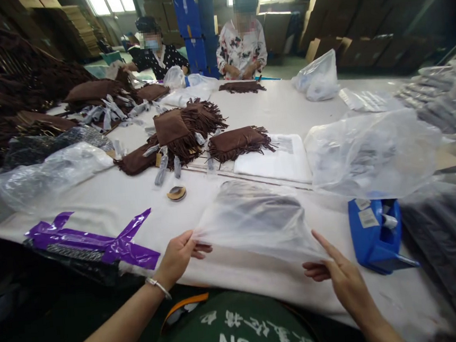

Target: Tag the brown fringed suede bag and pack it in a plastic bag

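In front of me lies a translucent plastic bag (257, 227) with a dark item inside, blurred by the plastic. My left hand (181, 252) pinches the bag's near left corner. At the near right corner, my right hand (336, 268) has the bag's edge between thumb and fingers, its index finger stretched along the side. Just beyond the bag rests a brown fringed bag (239, 140), partly beside a stack of white sheets (275, 161). More brown fringed bags (172, 128) with wrapped tassels sit to its left. A small round tape roll (176, 193) lies left of the plastic bag.
A blue tape dispenser (373, 235) stands at the right, near packed dark goods (450, 247). Clear plastic bags (370, 150) cover the table's right side. Purple tape (94, 241) hangs at the left edge. Across the table (311, 121) two people (243, 42) work, with blue boxes (198, 30) behind.
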`<state>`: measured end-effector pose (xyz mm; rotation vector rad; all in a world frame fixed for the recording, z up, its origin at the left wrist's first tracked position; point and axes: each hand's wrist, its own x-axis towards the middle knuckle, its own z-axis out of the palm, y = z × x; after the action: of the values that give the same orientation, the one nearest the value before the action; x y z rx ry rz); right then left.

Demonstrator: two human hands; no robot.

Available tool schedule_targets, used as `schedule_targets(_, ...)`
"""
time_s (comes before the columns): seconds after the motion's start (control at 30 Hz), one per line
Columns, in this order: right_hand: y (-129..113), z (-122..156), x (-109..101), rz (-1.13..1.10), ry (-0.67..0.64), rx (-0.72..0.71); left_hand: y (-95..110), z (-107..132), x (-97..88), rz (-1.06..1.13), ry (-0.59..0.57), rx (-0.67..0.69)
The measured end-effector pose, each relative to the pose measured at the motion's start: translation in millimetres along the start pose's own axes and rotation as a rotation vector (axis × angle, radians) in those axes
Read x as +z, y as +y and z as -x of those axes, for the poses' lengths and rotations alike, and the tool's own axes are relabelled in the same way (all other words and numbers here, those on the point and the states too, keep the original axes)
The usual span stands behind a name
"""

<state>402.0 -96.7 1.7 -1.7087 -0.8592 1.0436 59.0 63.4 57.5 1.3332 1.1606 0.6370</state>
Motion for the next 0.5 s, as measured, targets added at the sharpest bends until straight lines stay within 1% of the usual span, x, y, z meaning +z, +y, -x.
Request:
schedule_targets(0.07, 34, 8, 14, 0.031, -0.027, 0.024, -35, 11, 6.4, 0.053, 0.038, -0.195)
schedule_targets(0.1, 46, 11, 18, 0.043, -0.022, 0.032, -46, 15, 10.7, 0.069, 0.042, -0.275)
schedule_targets(0.13, 54, 14, 21, 0.055, -0.007, 0.038, -53, 19, 16.0, 0.073, 0.013, -0.341)
schedule_targets(0.17, 60, 16, 22, 0.062, 0.014, 0.04, -57, 22, 22.7, 0.058, -0.049, -0.387)
schedule_targets(0.2, 64, 17, 23, 0.066, 0.036, 0.043, -57, 24, 31.2, 0.02, -0.138, -0.405)
schedule_targets(0.23, 66, 17, 23, 0.068, 0.054, 0.049, -54, 24, 41.7, -0.043, -0.24, -0.388)
schedule_targets(0.27, 67, 17, 23, 0.069, 0.072, 0.052, -50, 22, 54.3, -0.129, -0.338, -0.33)
schedule_targets(0.3, 68, 16, 24, 0.068, 0.094, 0.05, -46, 19, 68.7, -0.231, -0.421, -0.226)
schedule_targets(0.33, 69, 15, 25, 0.067, 0.117, 0.042, -41, 14, 84.6, -0.351, -0.48, -0.084)
schedule_targets(0.37, 70, 15, 26, 0.069, 0.141, 0.028, -37, 8, 101.3, -0.496, -0.509, 0.088)
schedule_targets(0.43, 72, 15, 30, 0.086, 0.181, -0.018, -31, -6, 134.9, -0.787, -0.508, 0.414)
schedule_targets(0.47, 74, 16, 32, 0.095, 0.197, -0.046, -29, -13, 150.4, -0.897, -0.49, 0.537)
schedule_targets(0.5, 76, 17, 34, 0.102, 0.212, -0.071, -28, -20, 164.5, -0.978, -0.472, 0.627)
